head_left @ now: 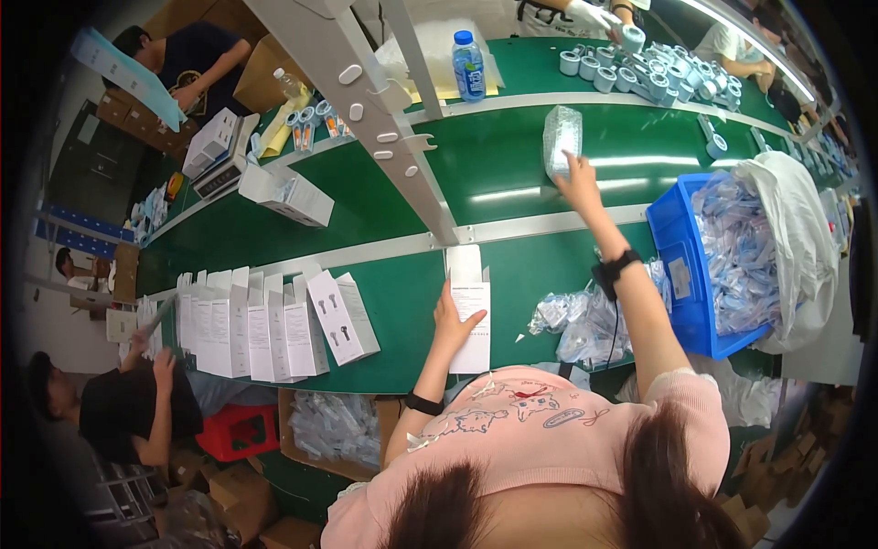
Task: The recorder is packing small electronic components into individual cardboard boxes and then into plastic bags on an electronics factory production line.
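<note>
My left hand [450, 325] is closed round the side of a tall white carton [471, 343] with printed text, its top flap open, upright against the front of the table. My right arm reaches far forward across the metal rail. There my right hand [579, 188] grips the near end of a clear bubble-wrapped packet [562, 137] over the green belt, its fingers on the wrap. What the wrap holds cannot be made out. Left of my left hand, several white cartons [265, 329] stand in a row, the nearest one picturing handheld devices.
A blue bin [670, 242] of plastic-bagged parts stands to the right, beside loose bagged pieces [585, 320]. A metal post [402, 137] rises ahead. Farther back are a blue-capped bottle [468, 73] and piled pale-blue devices [658, 73]. Co-workers are at left and far side.
</note>
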A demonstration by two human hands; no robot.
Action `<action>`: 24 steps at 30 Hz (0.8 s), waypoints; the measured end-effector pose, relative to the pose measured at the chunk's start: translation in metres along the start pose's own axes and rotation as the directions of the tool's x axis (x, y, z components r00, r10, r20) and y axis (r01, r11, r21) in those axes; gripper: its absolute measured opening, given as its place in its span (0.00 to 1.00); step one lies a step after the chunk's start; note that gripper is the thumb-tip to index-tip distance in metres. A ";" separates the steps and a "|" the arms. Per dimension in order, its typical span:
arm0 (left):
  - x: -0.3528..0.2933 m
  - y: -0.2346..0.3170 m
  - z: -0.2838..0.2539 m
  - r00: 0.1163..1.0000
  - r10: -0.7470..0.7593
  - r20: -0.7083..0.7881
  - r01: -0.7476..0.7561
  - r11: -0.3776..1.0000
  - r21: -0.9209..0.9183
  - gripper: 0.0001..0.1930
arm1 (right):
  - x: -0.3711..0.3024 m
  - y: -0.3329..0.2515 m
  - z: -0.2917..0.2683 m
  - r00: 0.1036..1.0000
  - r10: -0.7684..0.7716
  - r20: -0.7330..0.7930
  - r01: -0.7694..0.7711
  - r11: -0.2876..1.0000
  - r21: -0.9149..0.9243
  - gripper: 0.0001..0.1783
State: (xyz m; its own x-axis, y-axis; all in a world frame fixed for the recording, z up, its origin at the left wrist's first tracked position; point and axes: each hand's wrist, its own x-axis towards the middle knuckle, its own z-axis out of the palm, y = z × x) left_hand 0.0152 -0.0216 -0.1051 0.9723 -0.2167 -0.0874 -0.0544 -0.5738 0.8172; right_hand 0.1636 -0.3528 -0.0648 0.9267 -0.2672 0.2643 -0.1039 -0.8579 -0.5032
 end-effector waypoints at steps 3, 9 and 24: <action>0.001 -0.001 0.000 1.000 -0.016 -0.019 0.015 1.000 -0.008 0.49 | 0.054 0.002 0.028 0.994 0.072 -0.082 -0.078 0.994 -0.075 0.31; 0.008 0.014 0.001 0.999 -0.034 -0.018 0.034 0.999 -0.009 0.48 | 0.089 0.036 0.060 0.921 0.219 0.323 -0.109 0.939 -0.326 0.33; -0.009 0.018 -0.016 0.980 -0.188 -0.071 0.114 0.811 -0.574 0.52 | 0.011 -0.019 0.027 0.840 -0.011 0.542 0.071 0.993 -0.090 0.44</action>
State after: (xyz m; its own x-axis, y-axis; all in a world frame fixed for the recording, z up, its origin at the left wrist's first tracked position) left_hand 0.0093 -0.0173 -0.0800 0.9788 -0.0484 -0.1988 0.1972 -0.0362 0.9797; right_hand 0.1855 -0.3276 -0.0751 0.9756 0.0224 -0.2184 -0.0702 -0.9108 -0.4068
